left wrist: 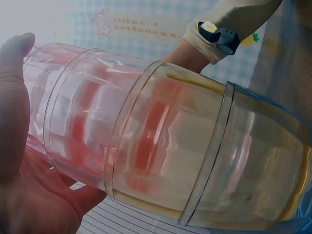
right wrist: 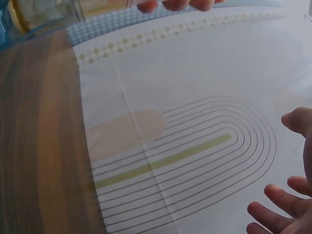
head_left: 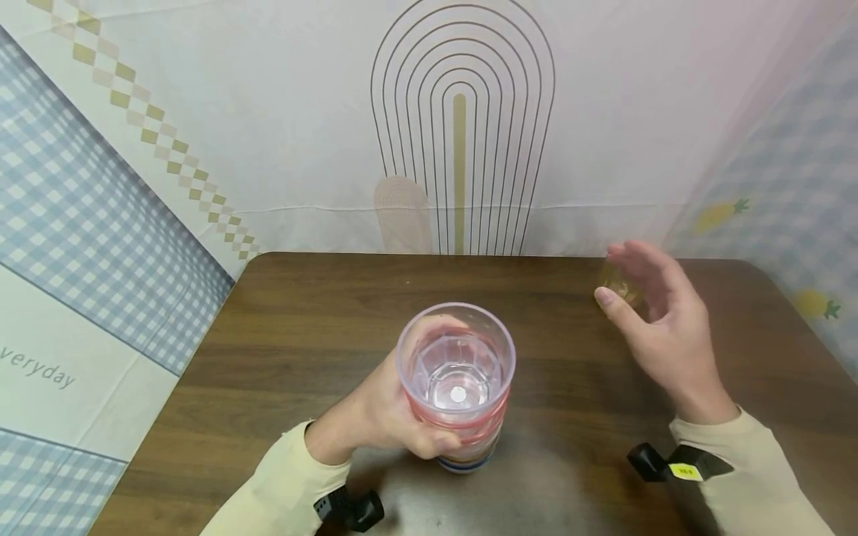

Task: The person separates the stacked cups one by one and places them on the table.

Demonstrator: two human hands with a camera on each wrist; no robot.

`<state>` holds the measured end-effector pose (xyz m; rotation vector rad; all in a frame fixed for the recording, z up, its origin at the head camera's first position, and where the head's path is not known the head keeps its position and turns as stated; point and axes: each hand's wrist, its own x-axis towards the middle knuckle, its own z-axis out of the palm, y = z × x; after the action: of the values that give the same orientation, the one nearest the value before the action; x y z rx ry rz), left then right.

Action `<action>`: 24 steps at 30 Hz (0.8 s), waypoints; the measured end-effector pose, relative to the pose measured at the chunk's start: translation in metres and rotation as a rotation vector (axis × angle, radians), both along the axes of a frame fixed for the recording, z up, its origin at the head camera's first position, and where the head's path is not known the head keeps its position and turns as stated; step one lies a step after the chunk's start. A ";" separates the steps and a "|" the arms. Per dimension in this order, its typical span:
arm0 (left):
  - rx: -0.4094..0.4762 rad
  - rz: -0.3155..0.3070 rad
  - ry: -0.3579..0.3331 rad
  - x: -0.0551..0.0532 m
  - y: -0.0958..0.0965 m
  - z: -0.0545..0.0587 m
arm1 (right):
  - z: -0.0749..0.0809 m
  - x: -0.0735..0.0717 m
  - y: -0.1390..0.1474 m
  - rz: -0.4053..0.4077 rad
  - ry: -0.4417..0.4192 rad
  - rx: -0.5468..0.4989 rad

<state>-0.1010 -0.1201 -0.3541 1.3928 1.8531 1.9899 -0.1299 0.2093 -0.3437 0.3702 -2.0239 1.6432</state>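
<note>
My left hand [head_left: 382,409] grips a stack of nested clear plastic cups [head_left: 462,432] by its upper part, thumb on the near side and fingers behind. Seen from above, the stack's round mouth faces up. In the left wrist view the tinted cups [left wrist: 161,141] run from pink near the palm through yellow to blue at the far end. Over the table's back right, my right hand [head_left: 670,327] is apart from the stack, its fingers loosely bent. A blurred yellowish patch shows between thumb and fingers; what it is I cannot tell. The right wrist view shows spread fingers [right wrist: 273,214].
A brown wooden table [head_left: 302,320] lies under both hands. Behind it hangs a white cloth [head_left: 302,134] with an arch print. Blue checked cloth [head_left: 80,186] borders the left side, and more with pineapple prints hangs at right.
</note>
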 end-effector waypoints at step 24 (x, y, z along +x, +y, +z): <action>0.011 -0.008 0.026 0.001 -0.001 -0.001 | 0.022 0.025 -0.034 0.418 0.186 -0.022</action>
<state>-0.1000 -0.1211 -0.3546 1.4338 1.8476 1.9905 -0.1053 0.1755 -0.3216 0.9548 -1.8733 1.7874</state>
